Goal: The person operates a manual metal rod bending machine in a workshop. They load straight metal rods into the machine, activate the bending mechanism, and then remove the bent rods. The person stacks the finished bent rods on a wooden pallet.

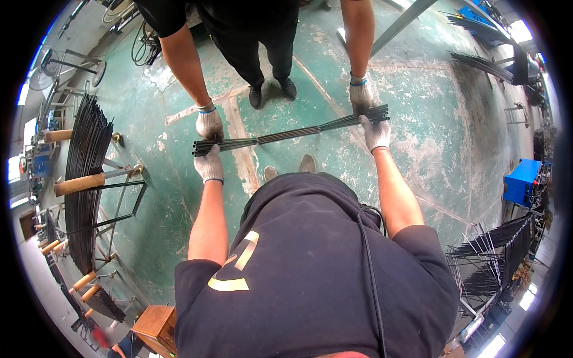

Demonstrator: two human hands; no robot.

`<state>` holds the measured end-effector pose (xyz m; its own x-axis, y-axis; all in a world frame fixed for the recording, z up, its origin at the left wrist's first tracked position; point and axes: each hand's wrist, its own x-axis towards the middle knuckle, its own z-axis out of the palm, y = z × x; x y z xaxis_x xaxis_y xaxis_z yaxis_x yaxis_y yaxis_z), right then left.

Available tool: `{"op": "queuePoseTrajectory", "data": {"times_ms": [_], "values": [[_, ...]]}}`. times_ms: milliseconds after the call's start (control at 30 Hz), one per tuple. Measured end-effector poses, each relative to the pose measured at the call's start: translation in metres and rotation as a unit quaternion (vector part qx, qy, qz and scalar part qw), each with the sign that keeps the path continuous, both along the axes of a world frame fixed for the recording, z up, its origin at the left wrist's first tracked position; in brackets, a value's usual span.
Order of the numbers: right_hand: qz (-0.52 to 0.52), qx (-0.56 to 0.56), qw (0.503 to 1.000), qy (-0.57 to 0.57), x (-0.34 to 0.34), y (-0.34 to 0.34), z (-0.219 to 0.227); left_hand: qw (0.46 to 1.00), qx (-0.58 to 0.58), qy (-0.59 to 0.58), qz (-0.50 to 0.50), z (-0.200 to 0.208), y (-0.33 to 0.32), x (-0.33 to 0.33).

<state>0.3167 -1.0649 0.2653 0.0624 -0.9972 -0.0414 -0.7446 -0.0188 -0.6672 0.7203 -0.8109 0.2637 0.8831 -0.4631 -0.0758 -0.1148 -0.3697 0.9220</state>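
Note:
A bundle of thin dark metal tubes (292,132) is held level above the green floor, between me and a person facing me. My left hand (209,165), in a grey work glove, grips the bundle near its left end. My right hand (376,133), also gloved, grips it near the right end. The other person's gloved hands hold the same bundle from the far side, one (209,123) just above my left hand, the other (361,95) just above my right. The tube ends are open and stick out past the hands on both sides.
A rack (83,179) with wooden pegs carries many dark rods at the left. More rod bundles lie on stands at the right (495,256) and top right (483,62). A blue machine (522,182) stands at the right, a wooden box (156,325) at the lower left.

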Motion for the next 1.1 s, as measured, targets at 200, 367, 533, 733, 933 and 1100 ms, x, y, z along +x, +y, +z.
{"op": "queuePoseTrajectory", "data": {"times_ms": [200, 367, 533, 733, 933, 1100], "values": [[-0.004, 0.02, 1.0, 0.01, 0.003, 0.0, 0.007, 1.0, 0.005, 0.012, 0.007, -0.002, 0.001, 0.002], [-0.006, 0.009, 1.0, 0.008, 0.004, 0.001, 0.006, 1.0, 0.011, -0.002, 0.002, 0.001, 0.001, 0.003], [0.001, 0.001, 1.0, 0.001, -0.001, -0.003, -0.003, 1.0, 0.002, 0.014, 0.015, 0.014, -0.006, -0.002], [0.01, -0.017, 1.0, -0.004, -0.002, -0.004, -0.007, 1.0, 0.005, 0.021, 0.013, 0.007, -0.003, 0.002], [0.012, -0.001, 1.0, -0.025, 0.0, -0.004, -0.001, 0.999, -0.002, 0.026, 0.022, -0.003, -0.002, 0.006], [0.024, 0.01, 0.996, -0.087, 0.001, 0.001, 0.006, 0.998, -0.023, 0.055, 0.018, -0.004, -0.004, 0.002]]}}
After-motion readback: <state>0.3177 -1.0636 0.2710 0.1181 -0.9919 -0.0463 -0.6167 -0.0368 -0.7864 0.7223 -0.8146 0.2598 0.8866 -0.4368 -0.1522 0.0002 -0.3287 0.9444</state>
